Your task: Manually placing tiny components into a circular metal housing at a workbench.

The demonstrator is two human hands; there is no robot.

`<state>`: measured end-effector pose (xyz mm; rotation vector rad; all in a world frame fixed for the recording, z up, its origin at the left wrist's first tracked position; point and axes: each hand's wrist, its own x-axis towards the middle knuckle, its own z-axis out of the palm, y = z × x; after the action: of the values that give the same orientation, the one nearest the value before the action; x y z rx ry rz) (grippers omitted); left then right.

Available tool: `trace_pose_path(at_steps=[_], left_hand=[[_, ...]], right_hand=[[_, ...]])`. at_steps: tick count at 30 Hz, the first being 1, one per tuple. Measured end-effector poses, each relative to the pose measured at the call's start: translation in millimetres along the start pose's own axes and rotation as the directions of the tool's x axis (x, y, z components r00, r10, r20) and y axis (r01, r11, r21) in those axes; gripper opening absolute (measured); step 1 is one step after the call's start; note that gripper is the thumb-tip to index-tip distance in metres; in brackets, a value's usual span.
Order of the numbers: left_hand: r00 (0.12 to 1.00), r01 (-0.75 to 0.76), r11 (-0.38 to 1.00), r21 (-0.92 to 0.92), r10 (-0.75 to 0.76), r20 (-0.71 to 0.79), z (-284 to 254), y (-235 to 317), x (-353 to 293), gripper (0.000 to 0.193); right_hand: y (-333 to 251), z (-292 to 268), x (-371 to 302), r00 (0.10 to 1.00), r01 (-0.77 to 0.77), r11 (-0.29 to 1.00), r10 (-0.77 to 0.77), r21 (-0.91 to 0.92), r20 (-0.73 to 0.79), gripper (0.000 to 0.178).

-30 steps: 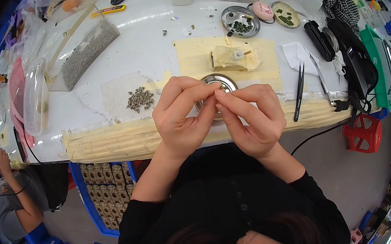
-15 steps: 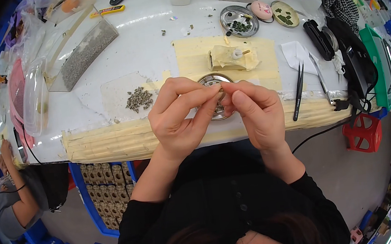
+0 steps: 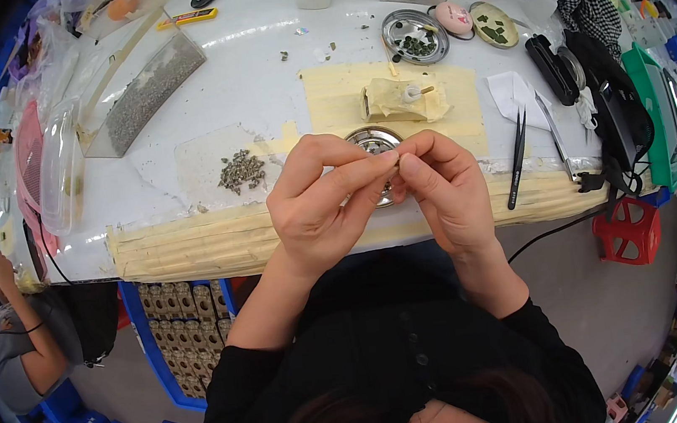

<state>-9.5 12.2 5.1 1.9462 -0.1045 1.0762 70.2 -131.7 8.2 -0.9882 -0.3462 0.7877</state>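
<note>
My left hand (image 3: 324,200) and my right hand (image 3: 447,185) meet fingertip to fingertip above a round metal dish (image 3: 370,134) near the table's front edge. Both pinch at the same spot; whatever sits between the fingertips is too small to make out. Small metal-looking pieces lie in the dish, partly hidden under my fingers. Left of my left hand, a pile of small grey-brown metallic pieces (image 3: 241,171) rests on a clear sheet. Just beyond the dish stands a block wrapped in cream tape (image 3: 403,100), with a short peg on it.
Black tweezers (image 3: 517,158) and a silver tool (image 3: 554,134) lie to the right. Farther back are a dish of dark green bits (image 3: 415,36) and a clear bin of grey granules (image 3: 147,95). Cream tape (image 3: 191,246) covers the front edge. A co-worker's arm (image 3: 32,334) shows far left.
My fingertips have shifted slightly to the right and closed together, with the right thumb now pressed against its fingers. At the far left, the co-worker's hand has moved a little.
</note>
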Motion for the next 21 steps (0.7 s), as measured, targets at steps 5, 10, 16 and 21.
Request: trace_pose_path(at_steps=[5,10,16,21], left_hand=[[1.0,0.003,1.0,0.014,-0.003,-0.012,1.7,-2.2,-1.1,0.028],[0.998,0.056,0.998,-0.02,-0.057,-0.027,0.5,-1.4,-0.7,0.025],[0.998,0.064,0.997,-0.034,-0.065,-0.021,-0.3,-2.0,-0.4,0.024],[0.996,0.074,0.997,-0.038,-0.075,-0.041,1.1,-3.0,-2.0,0.024]], right_hand=[[2.2,1.2,0.3,0.993,0.11,0.989,-0.114,-0.1,-0.04,0.012],[0.7,7.6,-2.3,0.985,0.158,0.974,-0.168,-0.159,-0.045,0.014],[3.0,2.1,-1.2,0.988,0.148,0.982,-0.152,-0.115,-0.029,0.014],[2.2,6.9,-1.6,0.982,0.173,0.977,-0.181,-0.128,-0.056,0.014]])
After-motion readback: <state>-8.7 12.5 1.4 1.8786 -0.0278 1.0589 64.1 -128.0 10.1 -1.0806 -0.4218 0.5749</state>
